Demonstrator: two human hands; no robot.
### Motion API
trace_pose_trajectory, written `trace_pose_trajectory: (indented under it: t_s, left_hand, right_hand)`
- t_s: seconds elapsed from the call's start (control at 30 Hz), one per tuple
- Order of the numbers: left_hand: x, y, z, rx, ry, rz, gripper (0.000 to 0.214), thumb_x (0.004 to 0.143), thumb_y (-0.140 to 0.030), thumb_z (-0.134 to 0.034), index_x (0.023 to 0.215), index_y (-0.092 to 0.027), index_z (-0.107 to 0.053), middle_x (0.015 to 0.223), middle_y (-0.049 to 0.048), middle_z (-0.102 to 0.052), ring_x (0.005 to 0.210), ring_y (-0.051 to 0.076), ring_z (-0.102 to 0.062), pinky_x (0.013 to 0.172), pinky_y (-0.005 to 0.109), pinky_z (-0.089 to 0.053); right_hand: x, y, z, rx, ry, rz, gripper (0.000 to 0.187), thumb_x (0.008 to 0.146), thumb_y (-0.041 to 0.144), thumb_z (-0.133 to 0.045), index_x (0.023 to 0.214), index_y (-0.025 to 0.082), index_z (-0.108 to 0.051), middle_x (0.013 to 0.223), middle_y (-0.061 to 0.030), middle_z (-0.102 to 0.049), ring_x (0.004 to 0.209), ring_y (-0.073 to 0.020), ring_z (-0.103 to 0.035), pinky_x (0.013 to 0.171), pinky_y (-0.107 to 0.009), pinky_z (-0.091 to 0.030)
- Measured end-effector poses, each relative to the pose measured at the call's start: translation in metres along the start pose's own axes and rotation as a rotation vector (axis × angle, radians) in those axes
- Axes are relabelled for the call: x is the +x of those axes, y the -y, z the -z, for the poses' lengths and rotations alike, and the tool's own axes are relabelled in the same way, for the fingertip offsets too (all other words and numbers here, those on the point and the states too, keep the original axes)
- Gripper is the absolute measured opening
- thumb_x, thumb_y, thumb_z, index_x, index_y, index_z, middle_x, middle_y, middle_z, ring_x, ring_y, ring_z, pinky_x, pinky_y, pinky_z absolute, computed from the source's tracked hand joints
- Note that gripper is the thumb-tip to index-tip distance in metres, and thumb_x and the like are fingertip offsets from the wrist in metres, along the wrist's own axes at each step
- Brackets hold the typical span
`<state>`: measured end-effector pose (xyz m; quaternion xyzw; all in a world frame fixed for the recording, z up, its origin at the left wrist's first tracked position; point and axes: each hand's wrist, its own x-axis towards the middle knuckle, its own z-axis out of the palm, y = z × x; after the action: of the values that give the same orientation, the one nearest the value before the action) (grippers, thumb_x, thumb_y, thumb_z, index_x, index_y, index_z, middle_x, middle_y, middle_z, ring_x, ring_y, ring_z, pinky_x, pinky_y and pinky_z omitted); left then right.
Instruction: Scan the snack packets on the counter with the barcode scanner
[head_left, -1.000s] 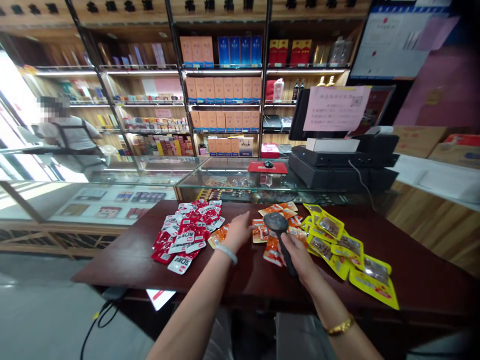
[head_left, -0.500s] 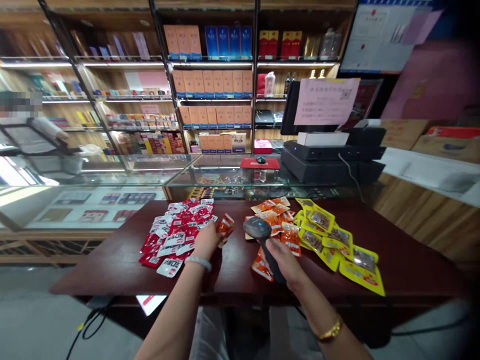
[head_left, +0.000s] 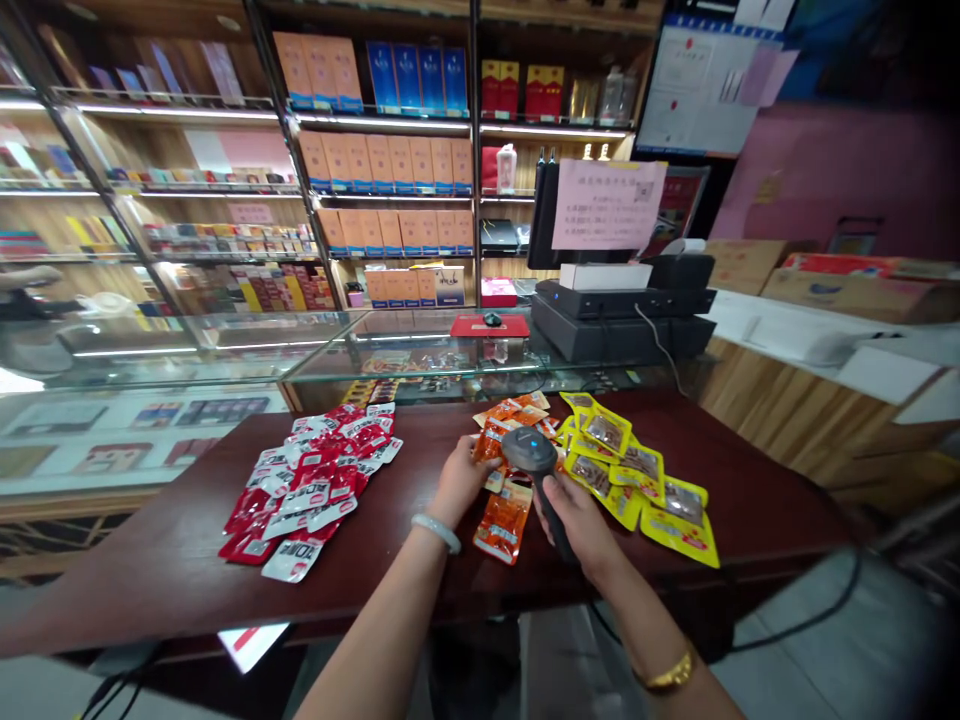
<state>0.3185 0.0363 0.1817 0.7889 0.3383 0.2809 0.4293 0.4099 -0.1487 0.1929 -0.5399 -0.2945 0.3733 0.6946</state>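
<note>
My right hand (head_left: 574, 520) grips the handle of a black barcode scanner (head_left: 529, 452), its head raised over the orange packets. My left hand (head_left: 461, 478) is closed on a small orange snack packet (head_left: 487, 440), held just left of the scanner head. Beneath them a heap of orange packets (head_left: 504, 520) lies on the dark wooden table (head_left: 150, 570). A pile of red and white packets (head_left: 315, 480) lies to the left. Yellow packets (head_left: 637, 475) are spread to the right.
Behind the table runs a glass display counter (head_left: 315, 345) with a black cash register (head_left: 622, 320) and a pink notice (head_left: 607, 205). Shelves of boxed goods (head_left: 390, 170) fill the back wall. Cardboard boxes (head_left: 847, 275) sit on a wooden counter at right. A cable (head_left: 802, 620) trails off the table's right end.
My left hand picked an orange packet from the table, swung it left, then brought it back right beside the scanner head. The view has shifted right, moving the person at far left out.
</note>
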Motion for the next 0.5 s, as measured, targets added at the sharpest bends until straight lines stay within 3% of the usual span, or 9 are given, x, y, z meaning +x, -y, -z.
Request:
trace_pose_trajectory:
  t_s: [0.1, 0.23, 0.37, 0.5]
  left_hand:
    - [0.004, 0.002, -0.011, -0.073, -0.02, 0.009, 0.031, 0.08, -0.028, -0.067, 0.107, -0.018, -0.056, 0.104, 0.0087, -0.071, 0.093, 0.021, -0.068, 0.078, 0.029, -0.051]
    - [0.016, 0.003, -0.018, -0.266, -0.152, 0.1, 0.02, 0.09, -0.036, -0.051, 0.097, -0.018, -0.056, 0.09, 0.0057, -0.069, 0.079, 0.017, -0.066, 0.069, 0.026, -0.049]
    - [0.029, 0.001, -0.022, -0.285, -0.253, 0.018, 0.016, 0.089, -0.033, -0.05, 0.092, -0.019, -0.056, 0.083, 0.0023, -0.065, 0.073, 0.015, -0.06, 0.063, 0.024, -0.044]
    - [0.036, -0.002, -0.029, -0.273, -0.268, -0.053, 0.014, 0.087, -0.03, -0.051, 0.092, -0.019, -0.058, 0.085, 0.0027, -0.065, 0.073, 0.014, -0.058, 0.063, 0.023, -0.042]
  right_hand:
    - [-0.003, -0.001, 0.009, 0.001, -0.017, -0.023, 0.048, 0.078, 0.066, -0.065, 0.078, 0.02, -0.05, 0.06, 0.0058, -0.05, 0.041, -0.0057, -0.042, 0.036, -0.016, -0.033]
    - [-0.012, -0.003, 0.02, -0.035, -0.001, -0.091, 0.051, 0.075, 0.069, -0.065, 0.08, 0.021, -0.05, 0.058, 0.0066, -0.05, 0.039, -0.0057, -0.04, 0.034, -0.016, -0.032]
    - [-0.021, -0.003, 0.022, -0.045, 0.025, -0.108, 0.05, 0.077, 0.068, -0.065, 0.084, 0.021, -0.051, 0.059, 0.0074, -0.049, 0.039, -0.0048, -0.039, 0.035, -0.015, -0.032]
    - [-0.021, -0.003, 0.022, -0.051, 0.006, -0.073, 0.049, 0.078, 0.068, -0.063, 0.081, 0.021, -0.05, 0.06, 0.0071, -0.049, 0.04, -0.0046, -0.04, 0.034, -0.015, -0.032]
